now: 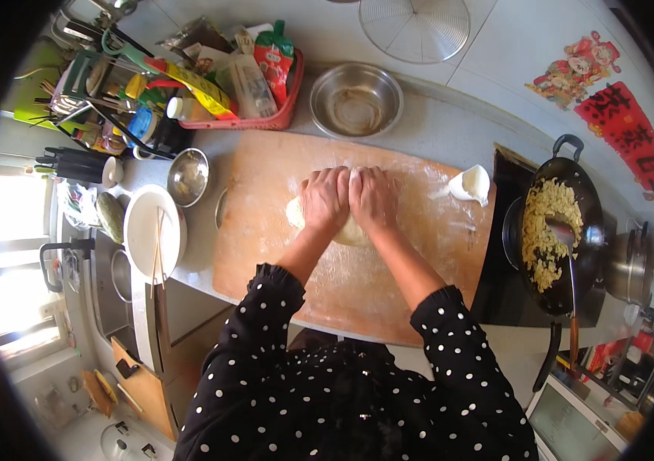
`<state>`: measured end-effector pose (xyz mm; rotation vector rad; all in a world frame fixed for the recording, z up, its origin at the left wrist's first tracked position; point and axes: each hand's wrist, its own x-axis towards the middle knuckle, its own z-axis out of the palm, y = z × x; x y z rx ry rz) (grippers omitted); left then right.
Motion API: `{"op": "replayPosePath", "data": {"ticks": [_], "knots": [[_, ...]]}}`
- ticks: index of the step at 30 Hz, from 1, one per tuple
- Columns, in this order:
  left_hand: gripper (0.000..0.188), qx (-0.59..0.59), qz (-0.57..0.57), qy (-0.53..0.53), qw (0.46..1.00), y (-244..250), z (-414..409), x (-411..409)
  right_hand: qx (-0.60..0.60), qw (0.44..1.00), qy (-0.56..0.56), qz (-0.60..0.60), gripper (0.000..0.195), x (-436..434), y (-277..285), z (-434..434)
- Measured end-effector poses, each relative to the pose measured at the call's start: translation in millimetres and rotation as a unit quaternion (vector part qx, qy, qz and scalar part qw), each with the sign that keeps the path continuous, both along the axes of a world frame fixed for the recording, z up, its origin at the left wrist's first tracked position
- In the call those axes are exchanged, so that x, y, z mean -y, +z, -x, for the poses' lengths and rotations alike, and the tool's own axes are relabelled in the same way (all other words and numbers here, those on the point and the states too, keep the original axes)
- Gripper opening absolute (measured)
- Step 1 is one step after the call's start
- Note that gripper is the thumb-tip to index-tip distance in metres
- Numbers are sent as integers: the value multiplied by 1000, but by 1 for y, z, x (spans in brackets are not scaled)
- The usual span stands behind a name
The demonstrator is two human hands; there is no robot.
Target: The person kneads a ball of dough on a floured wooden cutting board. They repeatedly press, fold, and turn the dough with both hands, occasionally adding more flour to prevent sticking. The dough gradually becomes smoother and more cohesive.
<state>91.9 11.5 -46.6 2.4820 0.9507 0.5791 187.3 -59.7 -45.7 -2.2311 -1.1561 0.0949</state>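
Observation:
A pale lump of dough (353, 233) lies on a floured wooden board (327, 288) in front of me. My left hand (324, 197) presses on the dough from above, fingers curled over its far side. Right beside it, my right hand (374, 197) presses down too, the thumbs side by side. The hands cover much of the dough; it shows at the left and on the near side. Near the board's right edge a white cup (470, 184) with flour lies tipped, with loose flour around it.
Behind the board stand a steel bowl (356, 101) and a red plastic basket (286, 115) of packets. To the left are a small steel bowl (188, 177) and a white bowl (154, 233) with chopsticks. At right, a wok (592, 230) holds scrambled egg and a ladle.

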Motion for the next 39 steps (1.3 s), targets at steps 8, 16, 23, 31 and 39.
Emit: {"op": "replayPosePath", "data": {"ticks": [8, 16, 23, 31, 39], "knots": [[51, 131, 344, -57, 928, -2, 33, -38, -152, 985, 50, -60, 30, -1, 17, 5], [33, 49, -2, -32, 998, 41, 83, 63, -107, 967, 135, -186, 25, 94, 59, 77], [43, 63, -38, 24, 997, -1, 128, 96, 0, 990, 114, -88, 34, 98, 19, 109], [47, -107, 224, 17, 969, -18, 84, -26, -334, 898, 65, 278, 52, -30, 20, 40], [20, 104, 138, 50, 984, 46, 91, -20, 13, 959, 209, -192, 13, 5, 32, 44]]}}
